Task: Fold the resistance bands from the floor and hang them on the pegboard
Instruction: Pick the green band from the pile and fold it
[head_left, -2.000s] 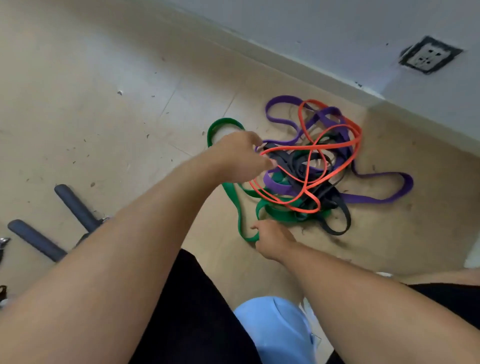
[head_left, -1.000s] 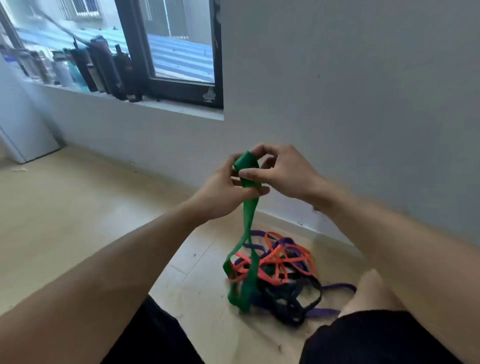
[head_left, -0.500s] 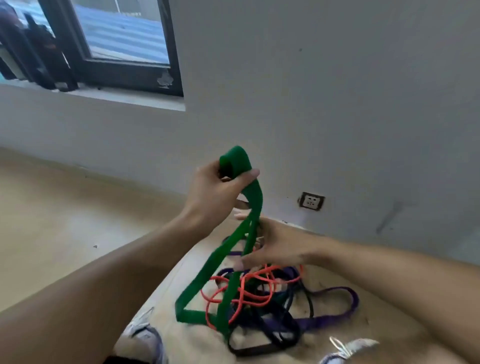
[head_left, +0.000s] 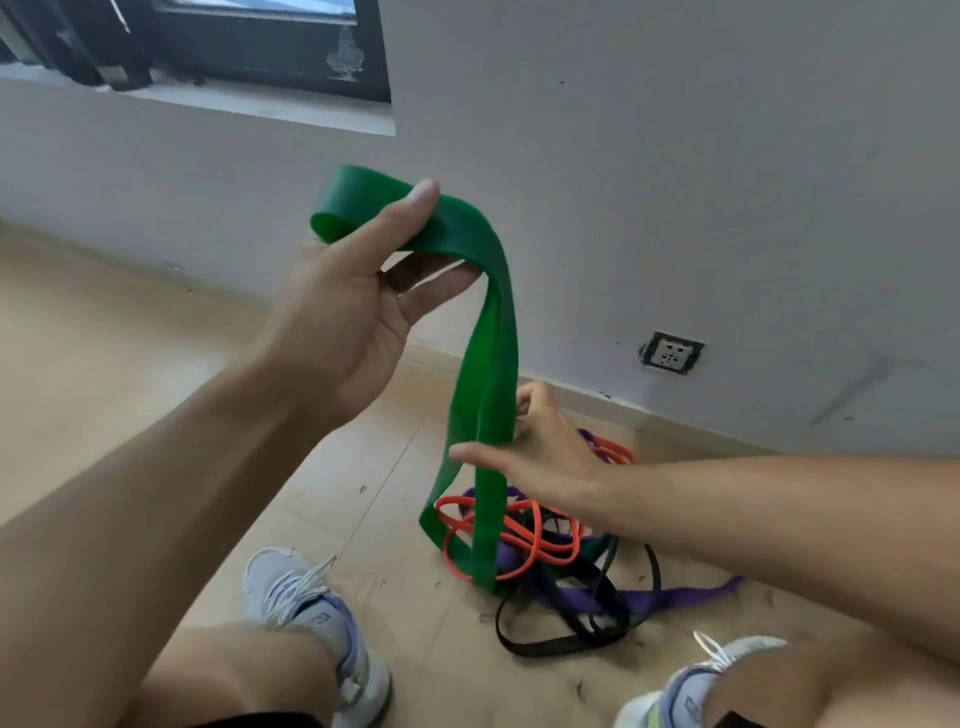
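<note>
Above floor: wide flat green rubber band (head_left: 483, 374), glossy, hangs doubled from left hand (head_left: 343, 317)
Left hand: thumb pinches the looped top against fingers
Right hand (head_left: 540, 457): lower down, thumb and fingers loosely round hanging strands
Floor pile: thin orange band (head_left: 524, 540), purple band (head_left: 675, 597), black band (head_left: 561, 644), tangled on beige tile (head_left: 130, 395)
</note>
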